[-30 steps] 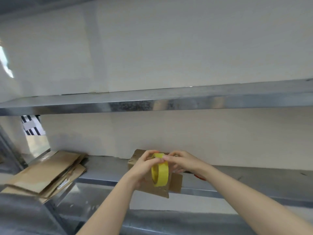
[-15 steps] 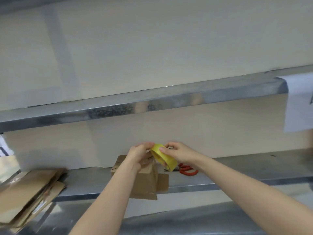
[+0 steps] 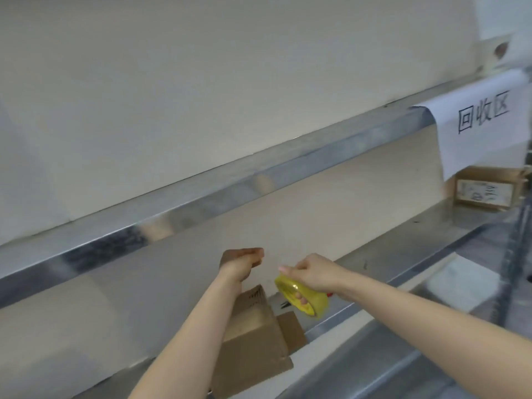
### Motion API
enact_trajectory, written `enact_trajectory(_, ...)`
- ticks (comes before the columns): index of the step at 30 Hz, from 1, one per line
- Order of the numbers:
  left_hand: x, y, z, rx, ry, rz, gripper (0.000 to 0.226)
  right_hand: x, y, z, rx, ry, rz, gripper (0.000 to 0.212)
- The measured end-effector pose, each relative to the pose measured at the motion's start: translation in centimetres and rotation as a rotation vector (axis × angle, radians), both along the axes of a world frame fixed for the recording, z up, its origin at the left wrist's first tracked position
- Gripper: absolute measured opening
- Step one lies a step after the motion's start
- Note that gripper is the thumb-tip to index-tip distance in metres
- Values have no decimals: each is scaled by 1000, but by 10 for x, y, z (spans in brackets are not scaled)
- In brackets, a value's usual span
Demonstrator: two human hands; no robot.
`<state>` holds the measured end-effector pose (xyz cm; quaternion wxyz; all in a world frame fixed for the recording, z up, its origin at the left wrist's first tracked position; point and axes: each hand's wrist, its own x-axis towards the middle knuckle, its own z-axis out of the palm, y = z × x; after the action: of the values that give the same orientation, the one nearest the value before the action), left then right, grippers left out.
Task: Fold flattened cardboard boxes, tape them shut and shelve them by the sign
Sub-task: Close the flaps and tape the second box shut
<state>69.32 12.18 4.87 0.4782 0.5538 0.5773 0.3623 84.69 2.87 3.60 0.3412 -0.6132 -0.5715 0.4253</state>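
My right hand [image 3: 315,272] grips a yellow tape roll [image 3: 302,299] just above the metal shelf [image 3: 408,243]. My left hand [image 3: 241,263] is up and to the left of the roll, a short gap away. Its fingertips are pinched together as on the tape's free end, though the strip is too faint to see. Below my left forearm, a small brown cardboard box [image 3: 253,338] with open flaps lies on the shelf. A white paper sign [image 3: 483,125] with handwritten characters hangs from the upper shelf edge at the right.
A folded cardboard box [image 3: 483,192] stands on the shelf under the sign at the far right. Scissors [image 3: 285,305] lie on the shelf behind the tape roll, mostly hidden. The upper shelf's metal edge [image 3: 230,194] runs across above my hands. A vertical post [image 3: 515,240] stands at the right.
My view swung right, so the sign and far box came in and the flat cardboard stack left. My hands were together on the roll; the left has drawn away up and left.
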Motion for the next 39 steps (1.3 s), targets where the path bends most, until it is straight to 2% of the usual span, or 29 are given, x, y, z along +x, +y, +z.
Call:
enact_trajectory(3, -12, 9, -2, 9, 48, -84, 18, -16, -5, -4, -97, 7, -66, 50)
enact_trajectory(6, -20, 8, -6, 47, 121, -164, 9, -26, -17, -4, -194, -63, -130, 74)
enact_trajectory(7, -23, 9, -8, 79, 145, -170, 6, -27, -21, -6, -214, -83, -154, 75)
enact_trajectory(10, -28, 9, -15, 176, 223, -165, 12, -34, -41, -3, -233, -91, -165, 37)
enact_trajectory(12, -30, 3, -21, 203, 280, -171, 9, -42, -53, 2, -250, -128, -115, 24)
enact_trajectory(15, -37, 0, -25, 234, 345, -143, 5, -47, -70, 5, -301, -171, -92, 31)
enact_trajectory(19, -43, 11, -26, 233, 333, -107, 5, -47, -88, -1, -345, -133, -166, 41)
enact_trajectory(23, -39, 20, -39, 214, 372, -165, 7, -61, -85, -11, -366, -65, -129, 33)
enact_trajectory(28, -40, 39, -56, 222, 391, -201, 8, -71, -74, -21, -405, -43, -182, 42)
enact_trajectory(34, -40, 55, -78, 180, 380, -252, 9, -80, -64, -34, -427, -26, -246, 39)
enact_trajectory(39, -32, 64, -84, 167, 410, -285, 20, -77, -59, -39, -443, -5, -263, 43)
